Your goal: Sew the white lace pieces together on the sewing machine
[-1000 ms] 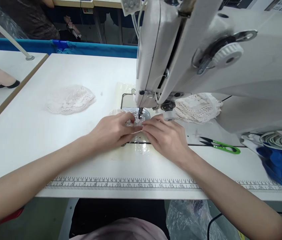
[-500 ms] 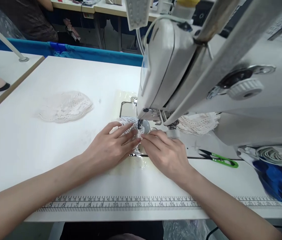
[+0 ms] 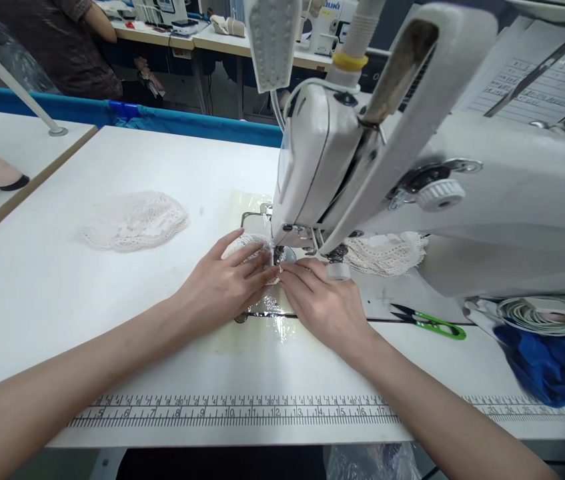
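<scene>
Your left hand [image 3: 222, 288]: fingers spread flat, pressing the lace [image 3: 249, 248] down just left of the needle [image 3: 277, 255]. Your right hand [image 3: 325, 303]: fingers together, tips on the lace's near edge. Both palms down, forearms angled inward. Lace lies under the machine [image 3: 362, 167] head.

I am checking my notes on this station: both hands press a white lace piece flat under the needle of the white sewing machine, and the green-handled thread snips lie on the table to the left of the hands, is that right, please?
Not quite. The green-handled thread snips lie right of the hands, past the right hand, as the head view shows. The rest holds: the right hand and the left hand press the white lace piece flat under the white sewing machine.
</scene>
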Demonstrator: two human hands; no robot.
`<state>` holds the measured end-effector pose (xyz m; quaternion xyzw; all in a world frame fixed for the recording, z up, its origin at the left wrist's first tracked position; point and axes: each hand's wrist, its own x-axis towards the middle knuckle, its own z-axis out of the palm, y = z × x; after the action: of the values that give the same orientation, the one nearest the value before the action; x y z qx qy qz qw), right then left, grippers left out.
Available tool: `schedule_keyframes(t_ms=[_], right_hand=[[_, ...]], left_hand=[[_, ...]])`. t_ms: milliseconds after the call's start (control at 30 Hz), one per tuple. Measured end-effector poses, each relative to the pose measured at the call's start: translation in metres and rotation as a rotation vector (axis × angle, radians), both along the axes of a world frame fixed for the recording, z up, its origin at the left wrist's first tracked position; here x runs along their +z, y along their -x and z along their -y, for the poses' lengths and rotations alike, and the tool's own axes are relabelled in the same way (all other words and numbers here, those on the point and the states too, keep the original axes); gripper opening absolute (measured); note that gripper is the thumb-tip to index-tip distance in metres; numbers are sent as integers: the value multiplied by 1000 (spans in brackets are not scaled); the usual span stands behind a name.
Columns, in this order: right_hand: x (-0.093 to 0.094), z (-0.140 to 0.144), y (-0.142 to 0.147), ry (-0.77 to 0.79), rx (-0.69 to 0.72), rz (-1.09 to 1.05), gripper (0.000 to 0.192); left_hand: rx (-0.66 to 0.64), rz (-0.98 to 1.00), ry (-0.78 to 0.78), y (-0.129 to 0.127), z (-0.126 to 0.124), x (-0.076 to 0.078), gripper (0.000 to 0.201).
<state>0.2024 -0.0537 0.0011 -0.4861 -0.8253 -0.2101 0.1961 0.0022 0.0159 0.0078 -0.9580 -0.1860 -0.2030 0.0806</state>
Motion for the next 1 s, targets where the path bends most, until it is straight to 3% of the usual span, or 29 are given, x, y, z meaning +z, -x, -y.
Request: schedule_keyframes(t_ms=[267, 567, 1000], right_hand=[[0, 6, -5, 6, 48, 32, 32], [-2, 7, -7, 22, 89, -43, 30], [-1, 4, -5, 60, 0, 37, 33]], left_hand=[[-7, 10, -51, 6, 25, 0, 26], [0, -2, -31, 7, 21, 0, 28], [10, -7, 21, 6, 12, -2, 31]])
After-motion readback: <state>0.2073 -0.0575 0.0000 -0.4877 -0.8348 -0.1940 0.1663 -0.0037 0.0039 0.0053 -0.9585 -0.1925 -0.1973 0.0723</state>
